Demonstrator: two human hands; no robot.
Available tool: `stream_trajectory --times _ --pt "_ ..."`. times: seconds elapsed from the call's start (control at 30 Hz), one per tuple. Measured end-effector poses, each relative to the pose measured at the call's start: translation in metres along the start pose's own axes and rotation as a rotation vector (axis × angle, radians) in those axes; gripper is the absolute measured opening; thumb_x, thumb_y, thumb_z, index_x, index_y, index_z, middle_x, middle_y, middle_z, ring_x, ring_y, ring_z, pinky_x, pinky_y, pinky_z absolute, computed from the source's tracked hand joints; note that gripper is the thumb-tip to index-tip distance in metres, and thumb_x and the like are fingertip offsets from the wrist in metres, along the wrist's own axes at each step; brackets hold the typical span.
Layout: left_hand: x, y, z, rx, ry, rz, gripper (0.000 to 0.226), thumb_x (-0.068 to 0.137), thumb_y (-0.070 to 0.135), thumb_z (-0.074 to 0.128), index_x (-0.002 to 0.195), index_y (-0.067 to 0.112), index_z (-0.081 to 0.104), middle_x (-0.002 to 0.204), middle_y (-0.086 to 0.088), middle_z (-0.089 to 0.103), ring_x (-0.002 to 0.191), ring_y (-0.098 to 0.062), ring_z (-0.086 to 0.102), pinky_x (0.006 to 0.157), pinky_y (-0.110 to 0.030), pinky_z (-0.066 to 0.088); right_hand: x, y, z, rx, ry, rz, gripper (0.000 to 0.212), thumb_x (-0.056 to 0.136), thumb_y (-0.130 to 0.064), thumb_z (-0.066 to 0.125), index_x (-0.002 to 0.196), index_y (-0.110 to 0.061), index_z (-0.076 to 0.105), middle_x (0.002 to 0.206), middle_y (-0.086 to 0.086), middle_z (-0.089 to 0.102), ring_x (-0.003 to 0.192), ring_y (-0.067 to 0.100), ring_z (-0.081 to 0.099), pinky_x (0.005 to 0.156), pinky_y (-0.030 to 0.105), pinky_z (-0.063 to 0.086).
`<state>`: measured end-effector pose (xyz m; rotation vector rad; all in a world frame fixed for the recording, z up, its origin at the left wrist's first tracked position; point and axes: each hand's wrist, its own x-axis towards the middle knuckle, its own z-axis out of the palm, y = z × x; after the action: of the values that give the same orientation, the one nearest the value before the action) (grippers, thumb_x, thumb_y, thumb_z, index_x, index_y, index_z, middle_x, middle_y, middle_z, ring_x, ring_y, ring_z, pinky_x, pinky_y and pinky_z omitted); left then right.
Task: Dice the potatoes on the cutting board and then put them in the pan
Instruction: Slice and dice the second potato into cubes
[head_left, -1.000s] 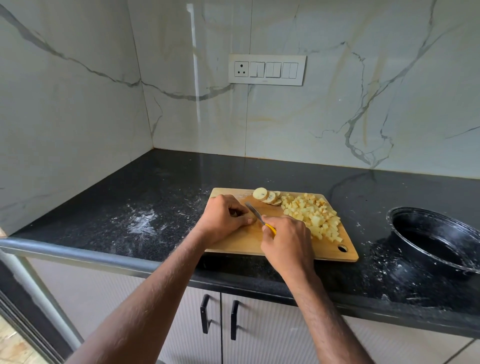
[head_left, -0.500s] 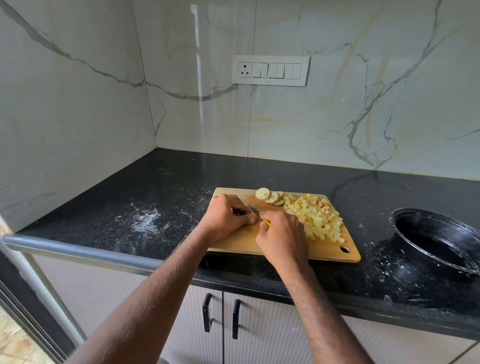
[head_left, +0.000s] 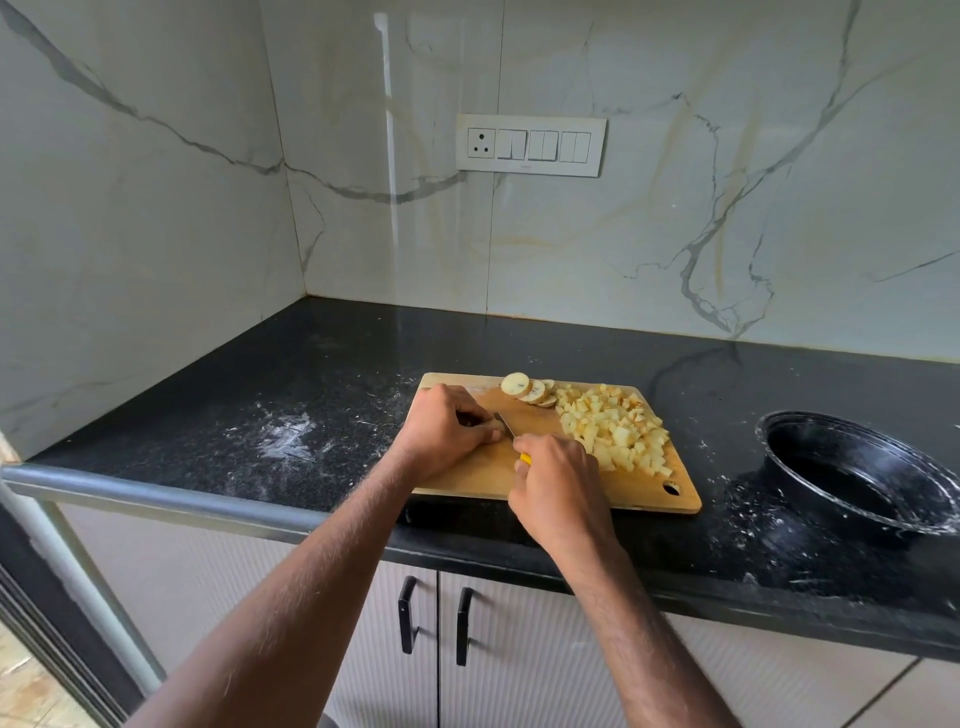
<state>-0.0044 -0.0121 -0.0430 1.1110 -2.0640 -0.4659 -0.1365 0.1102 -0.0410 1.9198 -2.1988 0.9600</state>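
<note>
On cutting board (head_left: 467, 475) | left hand (head_left: 441, 434) curled, apparently pinning potato | right hand (head_left: 558, 475) grips knife (head_left: 505, 423)

The right hand (head_left: 558, 480) has drawn the yellow-handled knife (head_left: 511, 435) back toward the left hand's (head_left: 441, 434) curled fingers.

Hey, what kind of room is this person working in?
Most likely a home kitchen: a dark stone counter with cupboards below, a cutting board of diced potatoes, and a black pan.
</note>
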Motion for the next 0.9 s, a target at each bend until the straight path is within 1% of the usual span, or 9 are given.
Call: stream_trajectory --times 0.1,0.27,0.4,0.47,0.57,0.6,0.7,0.77,0.9 --pt "0.000 0.000 -0.001 0.003 -0.013 0.000 0.021 0.073 0.027 0.089 0.090 0.018 0.082 0.085 0.011 0.070 0.079 -0.003 0.064 0.074 -0.017 0.051 -0.008 0.003 -0.004 0.016 0.016 -0.012 0.031 0.095 -0.015 0.064 0.126 -0.017 0.068 0.120 -0.001 0.070 0.107 0.015 0.065 0.091 0.026 0.052" --pt "0.001 -0.001 -0.002 0.011 -0.033 -0.018 0.027 0.073 0.031 0.089 0.095 0.017 0.081 0.088 0.012 0.069 0.081 0.000 0.062 0.074 -0.007 0.045 -0.018 0.007 -0.009 0.030 0.028 -0.007 0.030 0.094 -0.017 0.064 0.124 -0.018 0.070 0.117 -0.004 0.072 0.105 0.013 0.065 0.090 0.024 0.050" --pt "0.000 0.001 -0.003 0.005 -0.042 -0.034 0.029 0.074 0.033 0.088 0.097 0.017 0.081 0.092 0.010 0.071 0.084 -0.001 0.063 0.075 -0.009 0.046 -0.021 0.014 -0.017 0.029 0.024 0.010 0.029 0.093 -0.017 0.066 0.121 -0.020 0.072 0.116 -0.006 0.073 0.104 0.013 0.066 0.089 0.023 0.051" --pt "0.000 0.001 -0.003 -0.004 -0.040 -0.039 0.029 0.074 0.033 0.088 0.096 0.017 0.081 0.091 0.011 0.071 0.083 -0.001 0.063 0.074 -0.009 0.046 -0.021 0.019 -0.021 0.053 0.018 0.037 0.026 0.091 -0.016 0.067 0.116 -0.019 0.075 0.114 -0.008 0.074 0.098 0.014 0.068 0.086 0.028 0.057" --pt "0.000 0.002 -0.003 -0.019 -0.043 -0.049 0.028 0.073 0.033 0.089 0.096 0.017 0.081 0.091 0.011 0.070 0.084 -0.001 0.063 0.078 -0.013 0.050 -0.019 0.024 -0.025 0.116 0.063 0.089 0.022 0.089 -0.015 0.069 0.109 -0.018 0.078 0.110 -0.007 0.075 0.080 0.016 0.069 0.073 0.034 0.060" --pt "0.000 0.002 -0.004 -0.017 -0.043 -0.049 0.028 0.073 0.034 0.089 0.095 0.017 0.081 0.091 0.011 0.070 0.083 0.000 0.063 0.078 -0.012 0.050 -0.017 0.024 -0.025 0.134 0.085 0.094 0.021 0.089 -0.015 0.070 0.108 -0.018 0.078 0.110 -0.007 0.075 0.078 0.016 0.070 0.071 0.035 0.060" --pt "-0.002 0.002 -0.004 -0.009 -0.034 -0.033 0.027 0.073 0.033 0.088 0.094 0.018 0.081 0.090 0.011 0.071 0.081 0.000 0.064 0.071 -0.006 0.047 -0.010 0.016 -0.020 0.151 0.123 0.074 0.021 0.090 -0.015 0.070 0.110 -0.017 0.077 0.111 -0.007 0.075 0.093 0.014 0.071 0.079 0.027 0.058" --pt "-0.003 0.003 -0.004 -0.023 -0.024 -0.047 0.025 0.073 0.031 0.089 0.093 0.017 0.081 0.089 0.010 0.072 0.080 0.001 0.064 0.070 -0.006 0.048 -0.005 0.010 -0.012 0.144 0.130 0.070 0.023 0.091 -0.016 0.069 0.113 -0.018 0.076 0.112 -0.007 0.075 0.099 0.013 0.070 0.082 0.023 0.054" --pt "-0.003 0.004 -0.005 -0.038 -0.002 -0.072 0.024 0.070 0.024 0.090 0.091 0.016 0.081 0.086 0.010 0.072 0.075 0.005 0.062 0.067 -0.003 0.045 -0.001 0.005 0.004 0.128 0.126 0.076 0.025 0.091 -0.017 0.069 0.115 -0.020 0.075 0.112 -0.007 0.075 0.099 0.011 0.069 0.082 0.019 0.050"
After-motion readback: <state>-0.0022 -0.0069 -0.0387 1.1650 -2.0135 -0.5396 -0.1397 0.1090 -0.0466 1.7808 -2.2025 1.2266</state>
